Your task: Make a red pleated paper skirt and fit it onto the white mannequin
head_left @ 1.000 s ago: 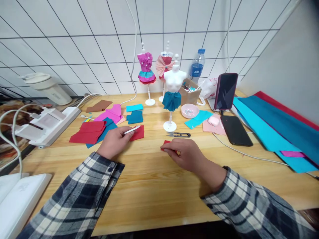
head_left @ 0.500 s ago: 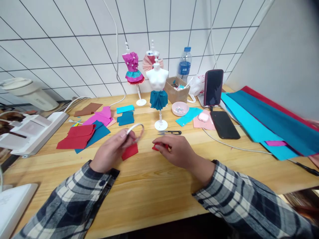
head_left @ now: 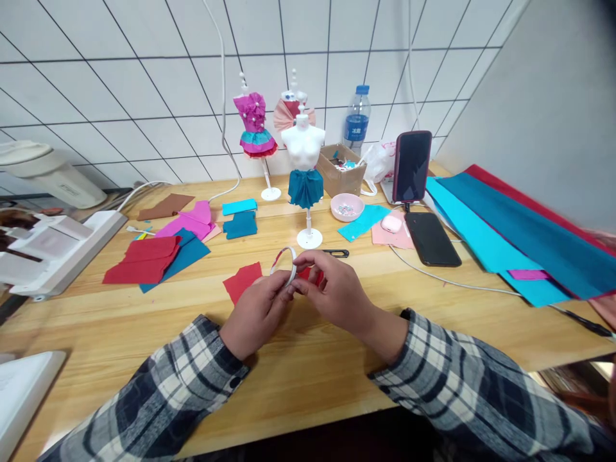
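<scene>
My left hand [head_left: 257, 313] is closed on a thin, narrow roll of tape [head_left: 293, 262], a white ring held upright. Fingertips of my right hand [head_left: 339, 294] meet the near side of the roll. A small red crepe paper piece [head_left: 314, 276] is in my right hand, partly hidden by the fingers. Beyond my left hand a red paper scrap [head_left: 242, 280] lies flat on the table. Black thread snips [head_left: 337, 253] lie just behind my right hand. Farther back stands a white mini dress form [head_left: 303, 146] wearing a gathered teal paper skirt [head_left: 306, 188].
Two dressed forms, one in a magenta dress [head_left: 253, 122], stand by the tiled wall. A cardboard box [head_left: 342, 181], a pink bowl [head_left: 347, 207] and a bottle [head_left: 357, 122] are behind. Phones, including a flat one [head_left: 433, 239], and paper sheets [head_left: 524, 224] lie right; folded red paper [head_left: 143, 260] lies left.
My left hand has moved right with the tape roll, and now meets my right hand. The red scrap it partly covered shows more fully. My right hand has barely moved.
</scene>
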Motion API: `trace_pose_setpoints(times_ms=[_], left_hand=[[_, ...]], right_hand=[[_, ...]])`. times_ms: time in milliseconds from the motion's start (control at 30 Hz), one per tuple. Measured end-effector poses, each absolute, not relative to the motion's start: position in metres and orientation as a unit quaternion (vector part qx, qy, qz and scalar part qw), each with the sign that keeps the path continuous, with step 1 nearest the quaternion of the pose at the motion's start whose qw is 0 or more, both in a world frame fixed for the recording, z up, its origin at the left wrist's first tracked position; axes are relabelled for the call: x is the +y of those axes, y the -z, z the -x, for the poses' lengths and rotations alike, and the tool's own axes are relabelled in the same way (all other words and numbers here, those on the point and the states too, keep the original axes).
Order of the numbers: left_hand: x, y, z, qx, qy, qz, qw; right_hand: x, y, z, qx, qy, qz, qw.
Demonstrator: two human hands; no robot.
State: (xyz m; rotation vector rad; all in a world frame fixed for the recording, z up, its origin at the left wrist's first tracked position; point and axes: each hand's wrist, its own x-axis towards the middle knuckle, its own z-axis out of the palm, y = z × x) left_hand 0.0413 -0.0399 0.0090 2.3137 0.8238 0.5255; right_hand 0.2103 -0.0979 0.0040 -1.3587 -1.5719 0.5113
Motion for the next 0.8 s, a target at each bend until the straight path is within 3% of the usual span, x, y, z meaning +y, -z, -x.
trace_pose_setpoints(times_ms=[200,800], left_hand=[[-0.0386,-0.0085,-0.0411,0.327,-0.159,-0.898,0.248],[-0.0401,-0.0015,-0.0406,0.364,-0.104,-0.903,0.205]], right_hand=[[-0.0962,-0.0015,-0.2098,-0.645,-0.208,0.573,0.461],[-0.095,0.0026,-0.2104,-0.661,-0.232,0.575,0.422]])
